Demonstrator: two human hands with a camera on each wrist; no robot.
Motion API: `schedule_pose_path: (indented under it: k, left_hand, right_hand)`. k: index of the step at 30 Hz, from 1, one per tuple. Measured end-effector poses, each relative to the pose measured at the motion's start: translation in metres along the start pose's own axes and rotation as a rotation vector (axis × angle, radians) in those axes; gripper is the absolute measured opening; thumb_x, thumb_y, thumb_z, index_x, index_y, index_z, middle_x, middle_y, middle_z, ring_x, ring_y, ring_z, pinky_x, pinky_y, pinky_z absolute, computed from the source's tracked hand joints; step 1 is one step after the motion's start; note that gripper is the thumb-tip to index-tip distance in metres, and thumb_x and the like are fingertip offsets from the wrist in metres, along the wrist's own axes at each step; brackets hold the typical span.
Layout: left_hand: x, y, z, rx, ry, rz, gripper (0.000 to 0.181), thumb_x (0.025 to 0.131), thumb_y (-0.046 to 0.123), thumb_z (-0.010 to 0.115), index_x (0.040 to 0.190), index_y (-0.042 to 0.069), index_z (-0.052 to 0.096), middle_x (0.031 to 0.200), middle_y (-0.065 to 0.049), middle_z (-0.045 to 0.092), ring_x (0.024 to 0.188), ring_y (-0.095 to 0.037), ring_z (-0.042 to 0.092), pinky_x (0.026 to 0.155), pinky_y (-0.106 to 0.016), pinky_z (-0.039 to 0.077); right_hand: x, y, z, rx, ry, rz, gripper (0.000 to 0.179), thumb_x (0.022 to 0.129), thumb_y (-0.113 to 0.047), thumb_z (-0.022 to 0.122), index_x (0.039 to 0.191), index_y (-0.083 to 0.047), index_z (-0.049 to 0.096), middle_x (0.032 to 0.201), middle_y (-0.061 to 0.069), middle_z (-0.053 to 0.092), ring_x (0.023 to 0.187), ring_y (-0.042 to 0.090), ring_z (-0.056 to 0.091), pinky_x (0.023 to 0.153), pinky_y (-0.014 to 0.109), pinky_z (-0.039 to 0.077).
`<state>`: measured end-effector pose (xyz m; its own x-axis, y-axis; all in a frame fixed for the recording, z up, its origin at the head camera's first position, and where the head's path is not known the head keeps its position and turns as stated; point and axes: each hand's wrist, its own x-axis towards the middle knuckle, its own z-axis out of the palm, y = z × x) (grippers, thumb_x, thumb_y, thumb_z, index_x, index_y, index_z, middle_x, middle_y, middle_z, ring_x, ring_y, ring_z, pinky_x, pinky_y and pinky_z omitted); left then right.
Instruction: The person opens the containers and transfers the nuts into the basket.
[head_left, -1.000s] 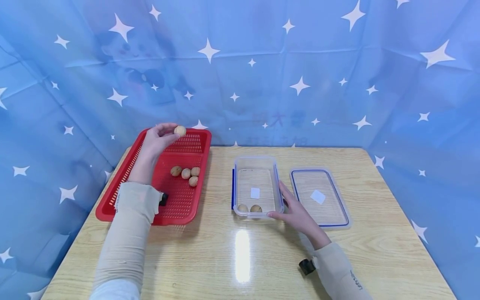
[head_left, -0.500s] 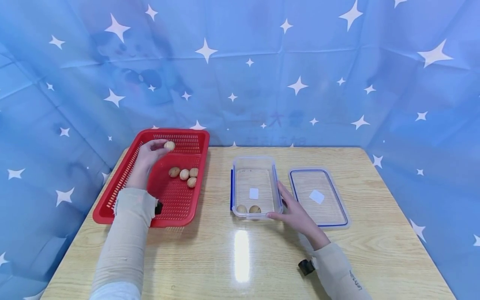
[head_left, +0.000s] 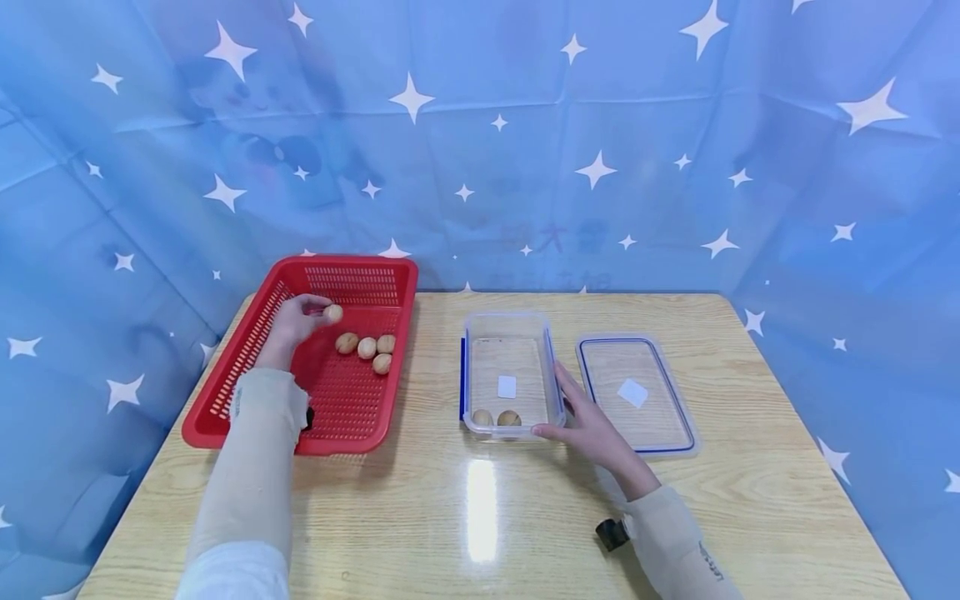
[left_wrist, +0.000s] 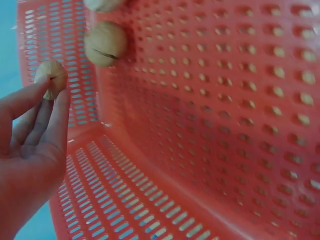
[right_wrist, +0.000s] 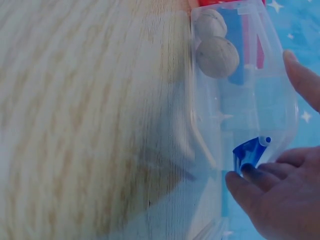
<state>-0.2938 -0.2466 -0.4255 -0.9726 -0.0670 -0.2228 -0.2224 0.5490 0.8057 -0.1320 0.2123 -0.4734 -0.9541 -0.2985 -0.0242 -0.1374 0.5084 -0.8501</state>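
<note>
My left hand (head_left: 294, 318) pinches a walnut (head_left: 333, 313) between thumb and fingertips, over the far left part of a red plastic basket (head_left: 402, 358). Several more walnuts (head_left: 367, 348) lie on the basket floor towards its right wall. The left wrist view shows the pinched walnut (left_wrist: 51, 79) in front of the slotted basket wall. My right hand (head_left: 596, 429) holds the near right corner of a clear food container (head_left: 525, 319), thumb at the front rim, fingers along the side by a blue clip (right_wrist: 250, 151). Two walnuts (right_wrist: 217, 57) sit inside the container's near end.
A clear lid with a blue seal (head_left: 637, 396) lies flat right of the container. Both stand on a wood-grain table (head_left: 420, 517). A blue curtain with white stars (head_left: 480, 150) hangs behind and at both sides.
My left hand, walnut still pinched, has moved down and left, from over the basket's far rim into the basket. The right hand keeps its place on the container.
</note>
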Motion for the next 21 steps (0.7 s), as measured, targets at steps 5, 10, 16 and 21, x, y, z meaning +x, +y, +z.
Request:
schedule_pose_path:
  k: [5,10,16,21]
  left_hand:
    - [0.003,-0.008,0.006,0.022,-0.048,-0.040,0.041,0.098,0.013,0.062,0.137,0.005,0.051,0.139,-0.022,0.050,0.125,-0.040,0.049,0.106,-0.057,0.047]
    - [0.003,-0.016,0.008,0.011,-0.120,-0.094,0.046,0.095,0.019,0.066,0.137,0.011,0.050,0.142,-0.018,0.046,0.128,-0.037,0.046,0.100,-0.054,0.052]
    - [0.003,-0.017,0.009,0.012,-0.191,-0.087,0.047,0.096,0.017,0.064,0.139,0.009,0.049,0.145,-0.020,0.044,0.131,-0.040,0.044,0.101,-0.056,0.051]
    - [0.003,-0.015,0.008,0.038,-0.208,-0.042,0.049,0.097,0.016,0.062,0.143,0.007,0.047,0.147,-0.022,0.043,0.133,-0.039,0.042,0.107,-0.056,0.047]
  right_hand:
    - [0.001,0.002,0.000,0.004,0.004,-0.011,0.103,0.089,-0.027,0.075,0.160,-0.005,0.003,0.168,0.020,0.000,0.153,0.045,0.009,0.120,0.057,0.022]
    - [0.002,0.001,0.000,0.008,0.007,-0.021,0.103,0.089,-0.025,0.075,0.160,-0.004,0.004,0.167,0.021,0.001,0.153,0.045,0.009,0.120,0.058,0.022]
    - [0.002,0.000,0.000,0.012,0.010,-0.015,0.102,0.089,-0.023,0.076,0.160,-0.005,0.004,0.167,0.021,0.001,0.153,0.045,0.008,0.121,0.057,0.021]
    - [0.002,0.000,0.000,0.007,0.008,-0.010,0.103,0.088,-0.024,0.076,0.160,-0.005,0.005,0.167,0.021,0.001,0.153,0.045,0.009,0.121,0.057,0.022]
